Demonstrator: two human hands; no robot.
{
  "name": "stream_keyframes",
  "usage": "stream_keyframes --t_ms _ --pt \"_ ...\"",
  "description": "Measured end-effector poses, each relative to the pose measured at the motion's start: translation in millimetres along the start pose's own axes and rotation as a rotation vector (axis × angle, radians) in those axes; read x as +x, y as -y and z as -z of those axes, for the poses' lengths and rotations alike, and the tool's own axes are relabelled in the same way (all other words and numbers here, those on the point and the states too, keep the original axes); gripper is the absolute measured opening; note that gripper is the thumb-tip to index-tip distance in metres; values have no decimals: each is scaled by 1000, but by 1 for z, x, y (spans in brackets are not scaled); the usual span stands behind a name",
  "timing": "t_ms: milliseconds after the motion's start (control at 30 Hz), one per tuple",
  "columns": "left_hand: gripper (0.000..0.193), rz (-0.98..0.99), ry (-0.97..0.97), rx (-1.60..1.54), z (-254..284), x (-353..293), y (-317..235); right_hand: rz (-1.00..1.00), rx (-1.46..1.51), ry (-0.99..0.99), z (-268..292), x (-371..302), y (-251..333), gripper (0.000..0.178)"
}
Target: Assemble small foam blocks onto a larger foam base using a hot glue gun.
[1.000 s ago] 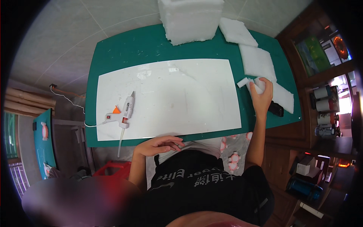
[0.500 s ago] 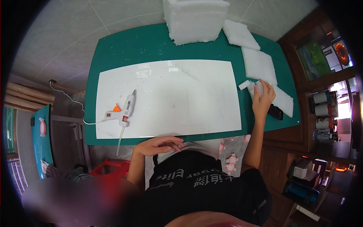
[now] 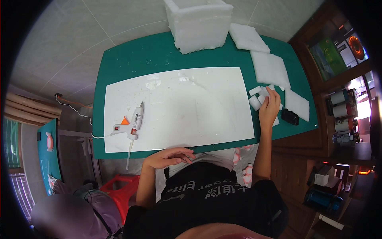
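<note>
My right hand [image 3: 270,106] is at the right of the green table, over a cluster of small white foam blocks [image 3: 254,102]. Its thumb and fingers are bent round one of the blocks, partly hidden by the hand. My left hand [image 3: 169,157] hangs palm down at the table's front edge, fingers stretched out and holding nothing. Toward the left of a glossy white board [image 3: 191,115] lies a white hot glue gun [image 3: 135,119] with an orange trigger, its glue stick sticking out past the front edge. Just right of my right hand sits a small black object [image 3: 289,117].
An open white foam box [image 3: 201,30] stands at the table's [image 3: 135,51] far edge. White foam sheets [image 3: 270,68] run down the right side. A white cord [image 3: 79,111] leads left to the wall. A red stool [image 3: 121,191] and another person [image 3: 83,211] are lower left; wooden shelves [image 3: 338,159] stand right.
My right hand has shifted slightly left and its fingers have drawn in; more small foam blocks now show around it. My left hand keeps its pose. The whole view has tilted a little.
</note>
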State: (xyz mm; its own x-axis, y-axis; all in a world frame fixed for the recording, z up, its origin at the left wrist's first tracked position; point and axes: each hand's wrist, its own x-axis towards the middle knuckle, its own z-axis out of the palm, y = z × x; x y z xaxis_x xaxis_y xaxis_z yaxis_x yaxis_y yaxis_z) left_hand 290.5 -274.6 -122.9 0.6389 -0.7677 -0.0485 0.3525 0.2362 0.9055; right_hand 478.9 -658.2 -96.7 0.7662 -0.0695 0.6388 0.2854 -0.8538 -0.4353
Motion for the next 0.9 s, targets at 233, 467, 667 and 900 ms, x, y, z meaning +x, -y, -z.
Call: stream_keyframes --t_ms 233,467,667,900 --pt "47 -18 -5 -2 -1 3 0 -8 91 -63 7 0 9 28" --pt "44 -38 -25 -13 -6 1 -7 3 77 -97 12 3 21 25" --pt "42 -86 -14 40 -6 -2 -1 99 69 -28 6 22 49 31" --pt "42 -107 -7 132 -3 -5 7 596 5 297 -64 65 124 39"
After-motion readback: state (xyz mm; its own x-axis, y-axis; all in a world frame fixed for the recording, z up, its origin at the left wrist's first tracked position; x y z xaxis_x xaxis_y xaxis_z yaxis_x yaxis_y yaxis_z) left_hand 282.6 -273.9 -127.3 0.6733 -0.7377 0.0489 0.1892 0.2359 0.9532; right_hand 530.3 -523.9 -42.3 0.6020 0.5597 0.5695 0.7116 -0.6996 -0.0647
